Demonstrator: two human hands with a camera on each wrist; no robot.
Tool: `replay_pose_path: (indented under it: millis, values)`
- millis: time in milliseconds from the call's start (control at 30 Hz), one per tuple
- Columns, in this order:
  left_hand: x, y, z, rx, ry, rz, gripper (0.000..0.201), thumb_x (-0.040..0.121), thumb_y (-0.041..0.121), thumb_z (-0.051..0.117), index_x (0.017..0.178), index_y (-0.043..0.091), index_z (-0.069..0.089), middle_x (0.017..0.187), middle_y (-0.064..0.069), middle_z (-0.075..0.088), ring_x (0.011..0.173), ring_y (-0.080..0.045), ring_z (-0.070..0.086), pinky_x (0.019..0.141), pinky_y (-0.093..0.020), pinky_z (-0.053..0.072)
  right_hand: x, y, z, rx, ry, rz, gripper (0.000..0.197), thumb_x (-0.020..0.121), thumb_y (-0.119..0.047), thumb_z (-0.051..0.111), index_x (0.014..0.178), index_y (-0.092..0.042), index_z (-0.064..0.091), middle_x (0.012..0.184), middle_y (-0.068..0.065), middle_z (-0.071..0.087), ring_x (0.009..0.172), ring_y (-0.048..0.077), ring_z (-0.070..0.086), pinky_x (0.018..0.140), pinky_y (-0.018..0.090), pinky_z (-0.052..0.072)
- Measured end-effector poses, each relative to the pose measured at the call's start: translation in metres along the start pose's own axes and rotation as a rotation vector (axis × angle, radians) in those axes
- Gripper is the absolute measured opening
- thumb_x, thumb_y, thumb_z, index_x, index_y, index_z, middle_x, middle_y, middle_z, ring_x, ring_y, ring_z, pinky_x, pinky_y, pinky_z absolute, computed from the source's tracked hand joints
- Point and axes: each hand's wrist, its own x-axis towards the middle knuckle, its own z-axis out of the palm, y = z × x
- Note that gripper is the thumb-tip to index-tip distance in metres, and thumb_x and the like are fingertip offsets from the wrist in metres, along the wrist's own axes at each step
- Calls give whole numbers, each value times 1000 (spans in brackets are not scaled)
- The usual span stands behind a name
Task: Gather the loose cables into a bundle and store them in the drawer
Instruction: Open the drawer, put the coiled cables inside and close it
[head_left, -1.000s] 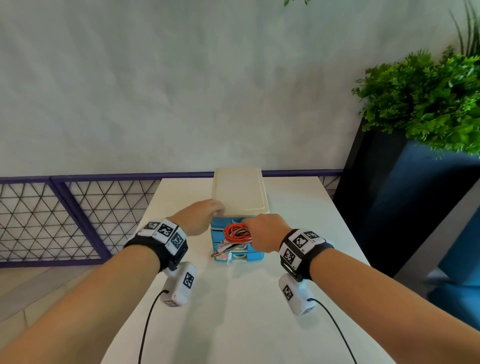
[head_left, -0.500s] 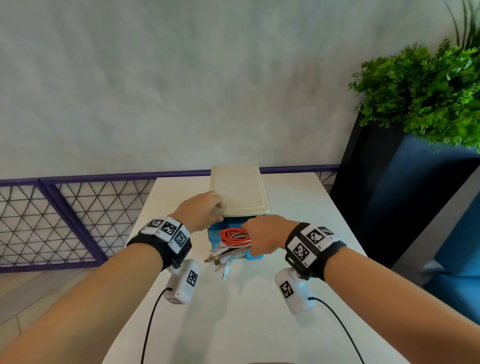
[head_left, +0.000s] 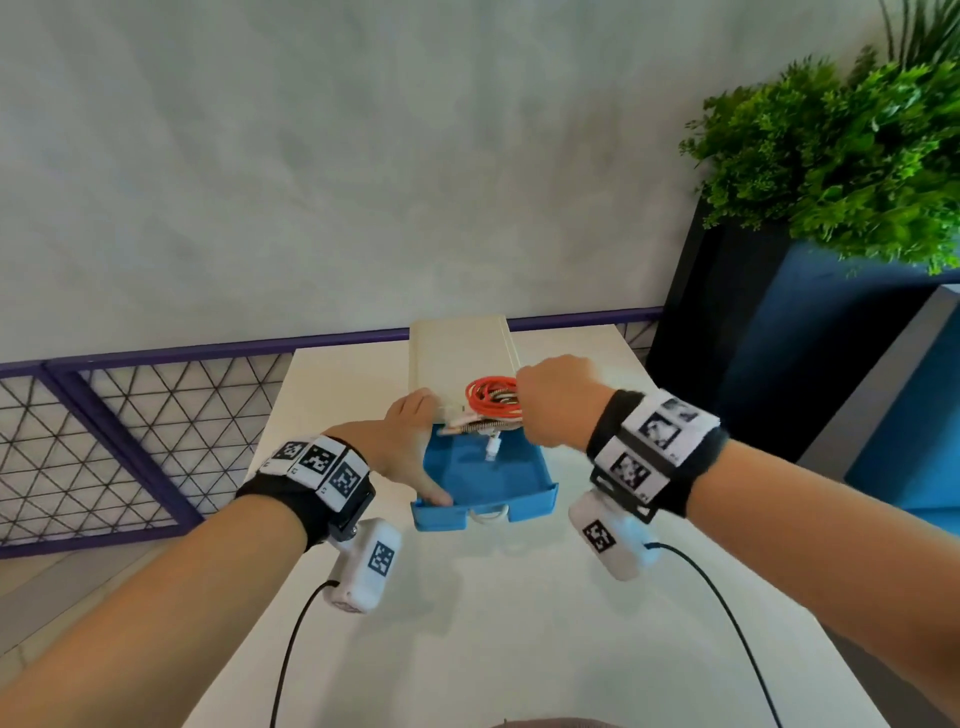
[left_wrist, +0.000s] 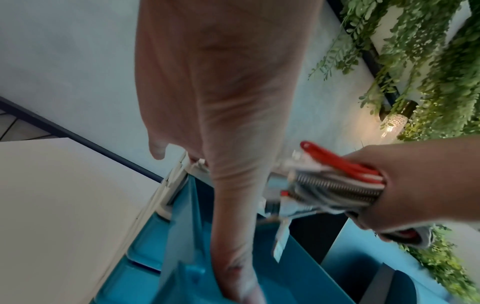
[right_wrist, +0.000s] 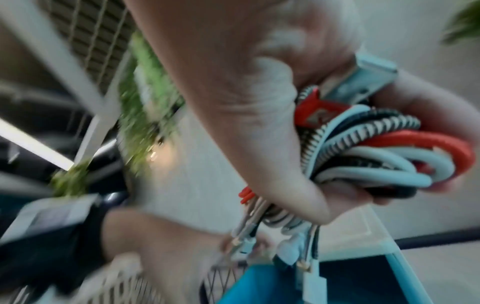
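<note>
A blue drawer (head_left: 519, 500) stands pulled far out of the cream drawer unit (head_left: 457, 353) on the white table. My right hand (head_left: 556, 405) grips a bundle of red, white and braided cables (head_left: 491, 400) above the drawer's back end, and one white plug hangs down into it. The right wrist view shows the coiled cables (right_wrist: 376, 154) wrapped in my fingers (right_wrist: 428, 107). My left hand (head_left: 415, 447) lies along the drawer's left wall, thumb on the front corner and fingers at the unit's front. The left wrist view shows the thumb (left_wrist: 233, 236) stretched along the drawer wall (left_wrist: 182, 246).
The table (head_left: 519, 623) runs toward me in front of the drawer. A green plant (head_left: 841, 156) in a dark planter stands at the right. A purple mesh railing (head_left: 130, 441) runs along the left, and a grey wall is behind.
The drawer has slid much farther out toward me. My right hand has lifted the cable bundle up over the drawer's back end. My left thumb now rests on the drawer's front corner.
</note>
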Motion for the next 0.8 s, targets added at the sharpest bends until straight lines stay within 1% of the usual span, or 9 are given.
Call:
replay_pose_path:
  millis: [133,267,367,433,567,633,667,767,800]
  values:
    - [-5,0,-6,-33,-27,-10,121,60,52,82,146,17,5,151,1,5,142,-21,8,115,-41,21,2,-35,14,-193,-79,29,23,90,-14,55,111,-9,61,103,1,63,96,21,65,79,28,52]
    - [-7,-3,-8,-165,3,6,110,53,52,86,137,30,18,142,8,22,133,-17,24,109,-41,31,7,-59,27,-212,-208,126,23,83,-13,63,105,-7,65,90,1,63,79,21,67,58,34,56]
    - [-5,-1,-5,-132,58,10,85,46,53,86,108,31,33,121,8,34,114,-18,35,94,-41,42,7,-76,37,-245,-286,158,28,84,-15,62,111,-8,65,104,-2,66,82,19,68,43,33,45]
    - [-4,1,-4,-50,76,-2,70,48,54,85,92,27,37,118,5,33,109,-20,33,90,-40,43,8,-85,40,-262,-308,180,29,85,-18,62,111,-6,64,106,1,66,85,22,67,40,33,43]
    - [-5,1,-1,27,37,-12,54,53,58,80,78,27,44,130,0,28,118,-24,27,100,-44,38,17,-92,38,-249,-330,220,33,82,-24,60,109,-4,61,103,3,64,77,23,64,48,32,52]
    - [-7,2,-1,41,29,-1,50,58,58,78,82,22,50,136,-2,25,123,-26,25,103,-45,35,25,-94,41,-221,-298,274,41,81,-25,57,113,1,58,110,7,64,89,22,67,64,28,57]
    - [-8,2,0,47,25,5,46,63,55,76,82,21,52,141,-3,21,126,-28,23,105,-47,32,29,-96,43,-211,-300,320,46,82,-26,57,115,5,55,111,11,64,93,24,67,64,28,58]
    - [-8,4,3,50,8,-2,28,80,45,64,89,20,57,153,-6,6,139,-31,8,113,-53,19,43,-103,50,-114,-403,451,52,85,-31,58,119,7,51,109,17,62,89,30,67,31,41,47]
    - [-8,5,5,49,8,-9,24,85,43,59,95,20,58,155,-7,1,142,-32,1,115,-55,15,48,-104,52,-74,-422,464,51,84,-31,61,120,4,52,107,15,62,88,30,67,26,45,43]
